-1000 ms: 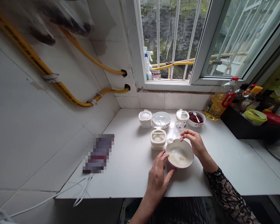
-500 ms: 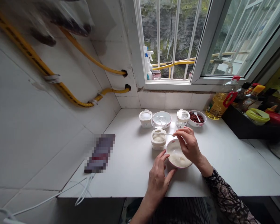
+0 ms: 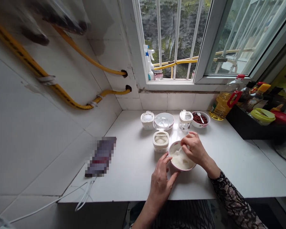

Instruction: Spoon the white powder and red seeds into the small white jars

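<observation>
Near the front edge of the white counter (image 3: 133,178), upright: a round bowl (image 3: 173,150), white inside with a pinkish rim and a small reddish mark on the inner wall. Inside, pale, fine-looking contents (image 3: 182,161), uneven on top. On its left side, the left hand (image 3: 160,179), half open, with fingers curved against the rim and thumb at the near side. Over the right side, the right hand (image 3: 194,148), closed in a pinch on a pale spoon (image 3: 179,150), angled down into the bowl.

Just beside, to the left: an open jar (image 3: 161,148), clear lid raised, pale contents within. Farther back, a second jar (image 3: 147,124) with white contents; a wide bowl (image 3: 171,117), contents hard to tell behind that lid; a clear jar (image 3: 186,124), contents unclear; and a patterned bowl (image 3: 205,125) of dark red beans (image 3: 196,120), with a white plastic spoon (image 3: 200,117) on top. Beyond, to the right, an oil bottle (image 3: 219,106), partly full of yellow liquid.
</observation>
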`<state>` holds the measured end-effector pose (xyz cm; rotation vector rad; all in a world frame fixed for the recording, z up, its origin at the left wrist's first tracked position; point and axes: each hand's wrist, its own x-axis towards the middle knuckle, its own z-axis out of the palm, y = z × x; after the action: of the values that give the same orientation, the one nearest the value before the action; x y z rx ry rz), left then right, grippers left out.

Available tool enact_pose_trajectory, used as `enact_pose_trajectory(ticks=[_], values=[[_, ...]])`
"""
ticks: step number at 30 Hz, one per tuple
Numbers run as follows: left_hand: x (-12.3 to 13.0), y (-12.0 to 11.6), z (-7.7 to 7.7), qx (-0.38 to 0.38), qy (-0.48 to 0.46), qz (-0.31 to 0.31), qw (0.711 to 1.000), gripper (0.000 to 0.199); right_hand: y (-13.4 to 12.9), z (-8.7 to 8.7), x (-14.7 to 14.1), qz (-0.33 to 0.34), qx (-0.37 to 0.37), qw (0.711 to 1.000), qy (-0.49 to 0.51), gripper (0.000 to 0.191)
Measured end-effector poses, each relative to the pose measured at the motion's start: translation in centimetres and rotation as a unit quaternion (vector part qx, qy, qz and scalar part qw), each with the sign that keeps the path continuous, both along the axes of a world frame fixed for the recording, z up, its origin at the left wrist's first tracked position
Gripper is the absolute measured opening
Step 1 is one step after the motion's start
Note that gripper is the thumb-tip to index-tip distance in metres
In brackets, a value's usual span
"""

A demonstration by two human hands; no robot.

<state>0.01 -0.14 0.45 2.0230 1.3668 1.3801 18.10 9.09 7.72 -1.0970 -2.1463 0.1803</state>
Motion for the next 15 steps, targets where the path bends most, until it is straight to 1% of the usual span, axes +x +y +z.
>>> enact_pose_trajectory(ticks=[1, 3, 5, 7, 9, 11, 13, 15], values=[[0.0, 0.0, 0.0, 0.001, 0.000, -0.001, 1.000, 0.044, -0.1, -0.1, -0.3, 0.010, -0.013, 1.000, 0.004, 0.018], [0.0, 0.0, 0.0, 0.000, 0.000, -0.001, 1.000, 0.043, -0.2, -0.2, -0.7, 0.009, -0.040, 0.998, 0.037, 0.019], [0.1, 0.0, 0.0, 0.001, -0.002, 0.001, 1.000, 0.043, -0.1, -0.1, -0.7, -0.012, -0.066, 0.994, 0.087, 0.019], [0.1, 0.0, 0.0, 0.001, -0.001, 0.003, 1.000, 0.043, 0.0, 0.1, -0.3, -0.033, -0.108, 0.983, 0.145, 0.018], [0.1, 0.0, 0.0, 0.002, 0.000, 0.005, 1.000, 0.044, 0.2, 0.3, 0.0, -0.046, -0.174, 0.961, 0.209, 0.017], [0.1, 0.0, 0.0, 0.000, 0.002, 0.005, 1.000, 0.044, 0.3, 0.6, 0.3, -0.049, -0.238, 0.932, 0.268, 0.016], [0.0, 0.0, 0.0, -0.002, 0.002, 0.004, 1.000, 0.044, 0.4, 0.8, 0.4, -0.047, -0.279, 0.906, 0.316, 0.015], [0.0, 0.0, 0.0, -0.003, 0.001, 0.002, 1.000, 0.044, 0.5, 0.9, 0.4, -0.045, -0.302, 0.887, 0.348, 0.013]])
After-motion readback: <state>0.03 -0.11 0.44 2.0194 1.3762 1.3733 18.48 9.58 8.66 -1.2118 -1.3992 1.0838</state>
